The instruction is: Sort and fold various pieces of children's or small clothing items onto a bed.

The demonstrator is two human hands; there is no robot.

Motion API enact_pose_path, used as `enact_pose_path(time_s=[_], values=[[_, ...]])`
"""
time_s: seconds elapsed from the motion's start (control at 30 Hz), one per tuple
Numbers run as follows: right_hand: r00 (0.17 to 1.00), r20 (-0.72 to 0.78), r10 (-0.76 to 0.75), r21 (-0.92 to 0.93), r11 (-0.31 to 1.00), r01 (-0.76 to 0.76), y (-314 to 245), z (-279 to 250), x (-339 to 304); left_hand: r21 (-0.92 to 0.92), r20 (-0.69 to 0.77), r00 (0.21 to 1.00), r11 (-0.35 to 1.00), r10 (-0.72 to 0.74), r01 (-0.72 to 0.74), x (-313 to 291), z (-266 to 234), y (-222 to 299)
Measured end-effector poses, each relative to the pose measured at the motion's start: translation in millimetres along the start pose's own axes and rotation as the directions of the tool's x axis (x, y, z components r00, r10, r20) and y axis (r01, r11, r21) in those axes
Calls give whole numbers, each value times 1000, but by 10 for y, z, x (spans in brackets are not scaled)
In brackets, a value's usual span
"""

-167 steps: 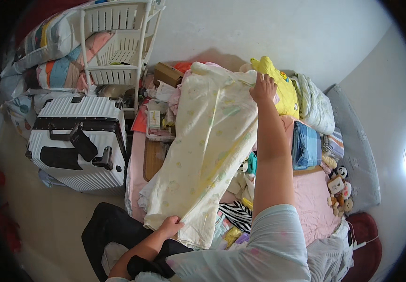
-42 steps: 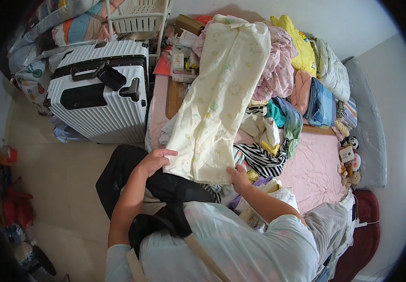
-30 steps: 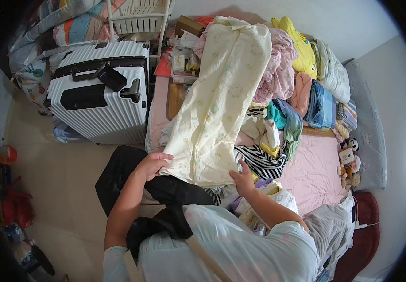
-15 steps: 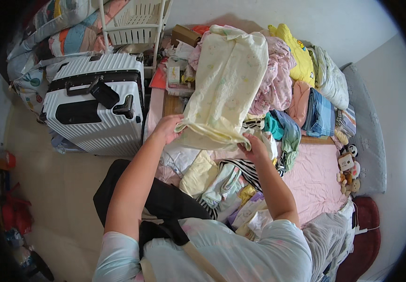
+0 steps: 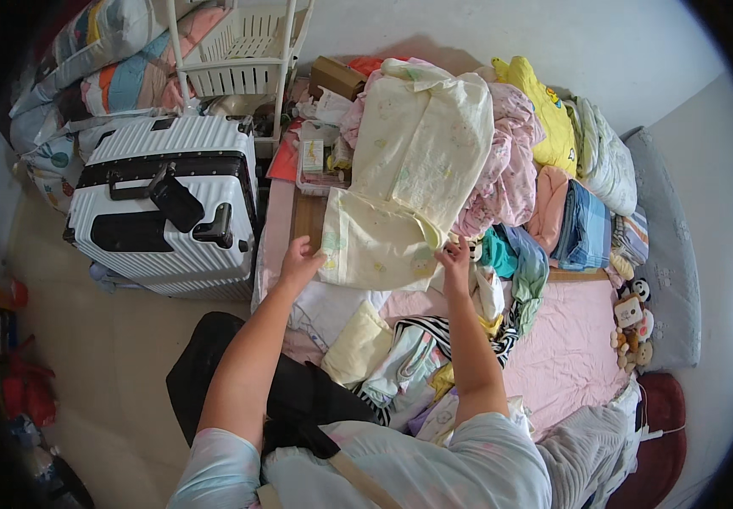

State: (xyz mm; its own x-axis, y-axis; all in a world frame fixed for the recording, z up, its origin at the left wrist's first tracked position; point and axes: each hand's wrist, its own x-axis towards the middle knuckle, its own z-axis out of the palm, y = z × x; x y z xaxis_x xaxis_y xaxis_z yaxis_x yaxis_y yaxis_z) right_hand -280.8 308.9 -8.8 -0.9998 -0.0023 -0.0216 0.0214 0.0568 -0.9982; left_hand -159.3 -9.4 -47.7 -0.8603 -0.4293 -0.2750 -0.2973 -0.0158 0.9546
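Note:
A pale yellow printed cloth garment (image 5: 421,127) lies spread over the pile, its near part folded up into a flap with a visible layered edge on the right. My left hand (image 5: 301,263) pinches the flap's near left edge. At the right edge my right hand (image 5: 454,261) has its fingers closed on the same garment. Just below the flap lie a folded pale yellow cloth (image 5: 358,343) and a light green printed garment (image 5: 404,360). A pink floral cloth (image 5: 510,157) bulges out behind the garment's right side.
A white ribbed suitcase (image 5: 163,263) stands to the left, beside a white basket rack (image 5: 235,81). Folded blue jeans (image 5: 584,229), a yellow pillow (image 5: 544,119) and small plush toys (image 5: 633,331) line the bed's right side. A black bag (image 5: 239,373) lies near me.
Both hands have lowered the garment's raised near end, which now lies as a flat flap over the pile. The view has shifted slightly.

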Motion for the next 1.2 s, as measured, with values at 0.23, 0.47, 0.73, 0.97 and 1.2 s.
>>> enact_pose_path(time_s=[0.23, 0.47, 0.73, 0.97, 1.2], values=[[973, 204, -109, -364, 914, 179, 192, 130, -126, 225, 237, 971, 971, 21, -76, -100, 108, -71], [959, 138, 248, -309, 931, -196, 531, 50, -157, 243, 248, 969, 968, -3, -59, -131, 230, -37], [844, 314, 434, -50, 896, -442, -152, -83, -841, 254, 404, 911, 967, -87, -21, -478, -28, 199], [732, 359, 579, 21, 779, -626, -564, -219, -1367, -123, 452, 891, 992, 39, 19, -1249, -411, 201], [612, 340, 714, -51, 664, -746, -802, -246, -1971, 10, 449, 893, 999, 27, -35, -1955, -762, 432]])
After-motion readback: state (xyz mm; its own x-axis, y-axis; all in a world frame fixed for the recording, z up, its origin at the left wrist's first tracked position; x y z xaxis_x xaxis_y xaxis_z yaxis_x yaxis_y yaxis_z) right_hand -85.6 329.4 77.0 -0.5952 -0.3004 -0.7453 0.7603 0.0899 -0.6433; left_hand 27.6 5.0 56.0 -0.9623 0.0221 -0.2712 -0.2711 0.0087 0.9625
